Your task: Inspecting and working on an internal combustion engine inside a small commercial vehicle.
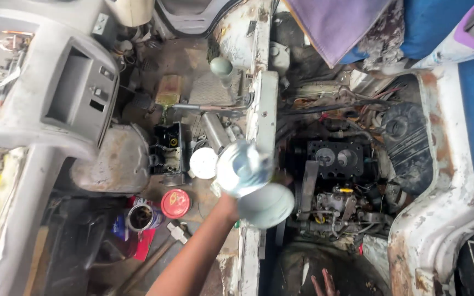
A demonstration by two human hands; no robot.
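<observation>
Left hand [231, 204] fingers (hidden) behind a clear bottle [242, 167]; right hand's fingers [323, 285] spread, empty.

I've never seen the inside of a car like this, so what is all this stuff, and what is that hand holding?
You are looking down from a camera worn on a person's head, into an old vehicle with its cover taken off. On the right sits the engine, dark and oily, with two round holes on top. On the left is the grey dashboard.

One hand reaches in from below and holds shiny silver metal parts, blurred, so I can't tell exactly what they are. I can't tell which hand it is either. Fingers of another hand peek in at the bottom.

On the floor stand an open tin and its red lid.
</observation>
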